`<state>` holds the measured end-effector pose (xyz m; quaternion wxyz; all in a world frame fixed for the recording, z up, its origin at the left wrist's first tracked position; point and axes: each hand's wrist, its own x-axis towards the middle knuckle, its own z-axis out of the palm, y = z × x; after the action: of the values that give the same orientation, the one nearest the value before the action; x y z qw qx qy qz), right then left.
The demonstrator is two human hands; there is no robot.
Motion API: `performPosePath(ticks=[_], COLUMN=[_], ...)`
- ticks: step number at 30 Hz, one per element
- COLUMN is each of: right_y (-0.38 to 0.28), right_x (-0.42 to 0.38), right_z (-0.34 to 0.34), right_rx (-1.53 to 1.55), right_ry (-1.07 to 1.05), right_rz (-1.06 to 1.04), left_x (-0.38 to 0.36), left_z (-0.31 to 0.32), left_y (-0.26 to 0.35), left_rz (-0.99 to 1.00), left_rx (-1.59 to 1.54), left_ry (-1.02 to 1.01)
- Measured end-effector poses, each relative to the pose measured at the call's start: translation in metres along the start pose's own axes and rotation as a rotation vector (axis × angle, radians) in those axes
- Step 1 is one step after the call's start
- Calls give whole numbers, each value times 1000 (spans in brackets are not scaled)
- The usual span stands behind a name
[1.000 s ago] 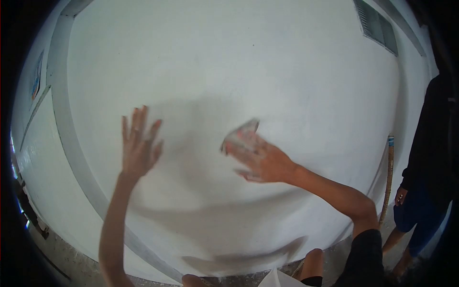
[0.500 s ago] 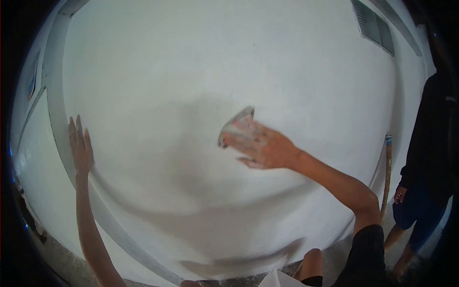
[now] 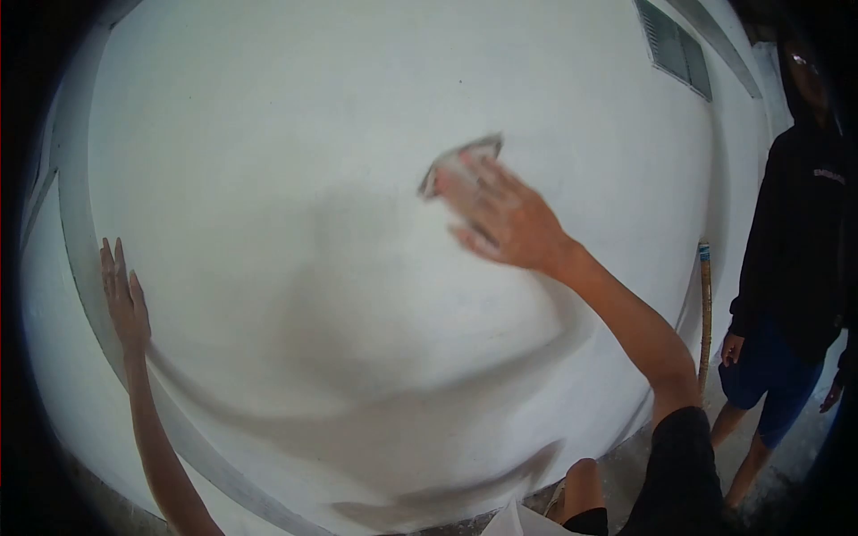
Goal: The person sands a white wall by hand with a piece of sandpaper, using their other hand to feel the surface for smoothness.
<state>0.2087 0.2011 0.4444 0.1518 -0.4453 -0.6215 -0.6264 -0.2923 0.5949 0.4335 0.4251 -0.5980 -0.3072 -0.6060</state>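
My right hand [image 3: 509, 214] presses a thin greyish sheet of sandpaper [image 3: 491, 145] against the white wall [image 3: 241, 170]. Fingers cover most of the sheet, so only its dark edges show; pale dust coats the fingers, and motion blurs them. At the left, my left hand [image 3: 127, 304] rests flat near the corner edge of the wall with its fingers stretched out, holding nothing. Shadows of my arms and head fall across the wall's middle and lower part.
A person [image 3: 795, 241] in a dark hooded top and blue shorts stands at the right. Near them a stick-like pole [image 3: 705, 313] leans by the wall. High on the right is a louvred vent [image 3: 675, 49]. My bent knee [image 3: 584, 489] shows at the bottom.
My right hand has slid upward and slightly right over the wall with the sandpaper. The view has turned a little to the right, showing more of the other person. My left hand stays flat.
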Motion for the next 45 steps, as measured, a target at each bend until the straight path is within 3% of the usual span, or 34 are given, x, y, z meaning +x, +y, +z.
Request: performPosePath(ticks=[3, 5, 7, 9, 11, 12, 14, 17, 19, 20, 21, 23, 27, 29, 31, 33, 35, 39, 41, 42, 44, 45], right_y=[-20, -44, -56, -32, -7, -5, -2, -47, -63, -56, -40, -12, -14, -51, -67, -42, -19, -35, -64, -63, -61, -54], right_x=[3, -11, -23, -19, 0, 6, 11, 0, -15, -14, -12, 6, 19, 9, -4, 2, 19, 24, 12, 9, 5, 6], right_z=[9, 12, 16, 20, 6, 6, 7, 12, 17, 23, 25, 14, 16, 17, 23, 28, 19, 20, 26, 31, 34, 33], right_rx=[69, 121, 305, 212, 38, 46, -62, 220, 333, 307, 309, 75, -28, 264, 336, 321, 31, -41, 278, 279, 284, 284], right_ry=[132, 91, -133, -56, -18, -16, 115, -9, -114, -72, -72, -9, 132, 27, -102, -66, 68, 155, 58, 64, -27, -28], right_rz=[131, 91, -348, -414, -23, -27, 172, 39, -310, -357, -358, -97, 59, 6, -322, -367, 65, 238, 18, 19, -272, -270], left_x=[-1, -2, -1, -1, 1, -2, -3, 0, 1, 1, 2, 2, 3, 2, 2, 1, 3, 2, 0, 0, -1, -2], left_z=[0, 2, 2, 0, 1, 1, -2, -4, -6, -7, -7, -6, -13, -12, -12, -11, -9, -10, -7, -6, -5, -3], left_y=[1, 0, -2, 0, 1, 0, 2, 5, 6, 7, 8, 8, 17, 15, 13, 13, 9, 10, 8, 5, 1, 0], left_rz=[-32, -36, -39, -20, -25, -37, -31, -30, -29, -36, -44, -61, -92, -89, -78, -83, -69, -64, -61, -58, -43, -29], left_rx=[-43, -53, -59, -106, -91, -73, -65, -73, -87, -96, -107, -99, -111, -128, -145, -98, -125, -157, -124, -89, -56, -25], left_ry=[-10, -11, -6, -2, -6, -12, -15, -13, -19, -20, -18, -32, -56, -56, -53, -62, -56, -46, -43, -38, -33, -31])
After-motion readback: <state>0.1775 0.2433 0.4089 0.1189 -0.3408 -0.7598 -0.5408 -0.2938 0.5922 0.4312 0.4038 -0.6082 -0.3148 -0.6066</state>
